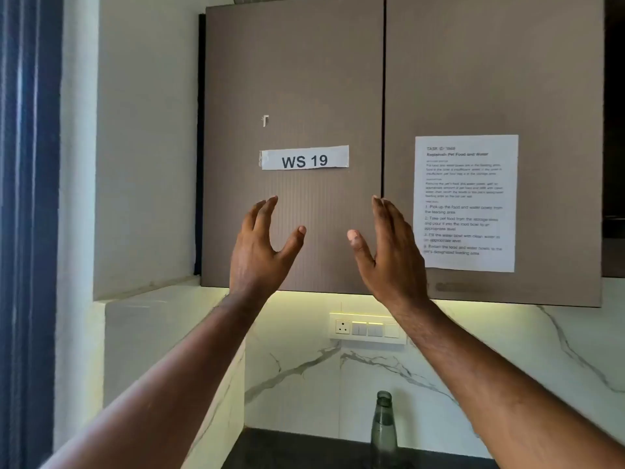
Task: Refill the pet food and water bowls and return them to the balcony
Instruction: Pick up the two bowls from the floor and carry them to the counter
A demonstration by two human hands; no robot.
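My left hand [262, 245] and my right hand [389, 248] are both raised in front of a shut brown wall cabinet [294, 79], palms facing each other, fingers spread, nothing in either. A "WS 19" label [304, 158] is taped to the left cabinet door just above my hands. A printed task sheet [466, 203] is stuck to the right door. No pet bowls or pet food are in view. A dark green-grey bottle [384, 431] stands on the dark counter [287, 451] below, between my forearms.
A white marble backsplash [304, 377] with a switch and socket panel [367, 330] runs under the lit cabinet underside. A blue curtain [27, 231] hangs at the far left beside a white wall column [145, 147]. A dark opening [614, 130] lies right of the cabinet.
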